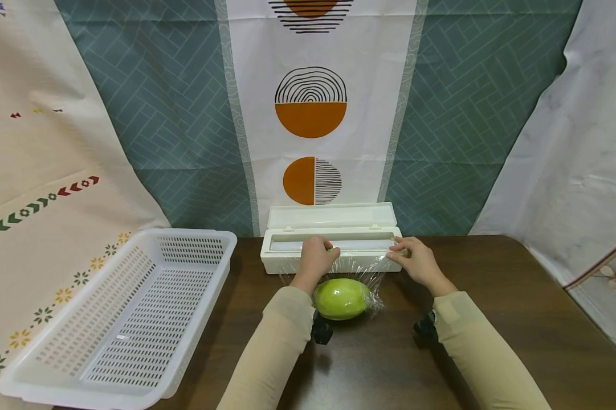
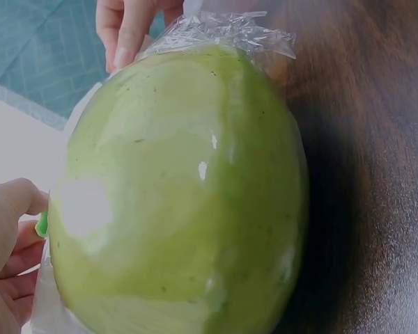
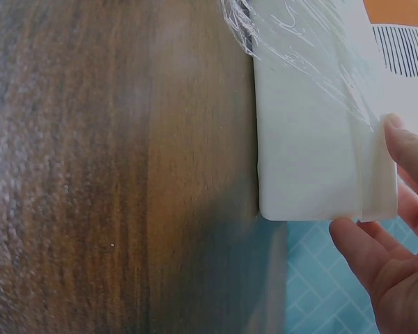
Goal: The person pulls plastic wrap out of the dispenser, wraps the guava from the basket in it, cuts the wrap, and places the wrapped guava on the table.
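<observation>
A white cling film dispenser [image 1: 282,263] stands at the table's back with its lid [image 1: 333,216] raised and a roll [image 1: 354,245] inside. Clear cling film [image 1: 374,279] runs from its front over a glossy green oval fruit [image 1: 342,299], whose exact kind I cannot tell. My left hand [image 1: 315,262] is above the dispenser's front edge, pinching a small green slider [image 2: 42,225] between thumb and finger. At the dispenser's right end, my right hand [image 1: 417,263] grips the corner, one fingertip on the top edge and another against the end wall [image 3: 313,181].
A white perforated plastic basket [image 1: 184,341] lies to the left on the brown wooden table [image 1: 502,319]. Patterned cloths [image 1: 184,114] hang behind and at both sides. A dark wrist camera [image 1: 321,329] hangs under the left sleeve, close to the fruit.
</observation>
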A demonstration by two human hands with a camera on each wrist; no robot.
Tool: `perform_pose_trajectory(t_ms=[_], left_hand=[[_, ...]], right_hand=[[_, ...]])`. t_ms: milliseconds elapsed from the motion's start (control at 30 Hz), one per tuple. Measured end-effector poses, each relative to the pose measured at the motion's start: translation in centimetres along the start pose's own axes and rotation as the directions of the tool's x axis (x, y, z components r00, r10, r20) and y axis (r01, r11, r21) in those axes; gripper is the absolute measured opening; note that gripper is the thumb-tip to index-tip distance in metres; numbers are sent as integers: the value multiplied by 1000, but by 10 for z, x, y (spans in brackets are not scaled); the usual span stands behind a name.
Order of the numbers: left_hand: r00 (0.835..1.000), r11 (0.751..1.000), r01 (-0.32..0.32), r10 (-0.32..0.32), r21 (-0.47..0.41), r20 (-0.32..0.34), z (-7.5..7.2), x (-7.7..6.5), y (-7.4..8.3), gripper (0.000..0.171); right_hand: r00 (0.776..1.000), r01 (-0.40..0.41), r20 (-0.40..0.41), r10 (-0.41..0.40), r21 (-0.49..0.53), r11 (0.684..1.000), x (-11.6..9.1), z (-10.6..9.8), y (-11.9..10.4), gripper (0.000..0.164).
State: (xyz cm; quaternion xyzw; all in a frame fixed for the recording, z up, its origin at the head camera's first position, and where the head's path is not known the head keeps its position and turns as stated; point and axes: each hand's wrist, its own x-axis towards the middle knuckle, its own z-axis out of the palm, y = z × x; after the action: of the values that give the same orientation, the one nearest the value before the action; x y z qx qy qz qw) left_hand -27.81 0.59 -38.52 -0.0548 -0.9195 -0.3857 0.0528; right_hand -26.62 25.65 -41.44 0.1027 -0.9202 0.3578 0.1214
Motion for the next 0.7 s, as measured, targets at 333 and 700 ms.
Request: perform_pose_trajectory(t_ms=[333, 700], left_hand=[[1000, 1000, 15, -15, 1, 12, 0, 0, -2, 21], [999, 1000, -5, 6, -17, 39, -2, 1, -2, 20]], right_hand=[[1000, -2, 3, 2, 0, 1000, 0, 0, 0, 25], [1000, 1, 4, -1, -2, 1000, 0, -1, -1, 25]])
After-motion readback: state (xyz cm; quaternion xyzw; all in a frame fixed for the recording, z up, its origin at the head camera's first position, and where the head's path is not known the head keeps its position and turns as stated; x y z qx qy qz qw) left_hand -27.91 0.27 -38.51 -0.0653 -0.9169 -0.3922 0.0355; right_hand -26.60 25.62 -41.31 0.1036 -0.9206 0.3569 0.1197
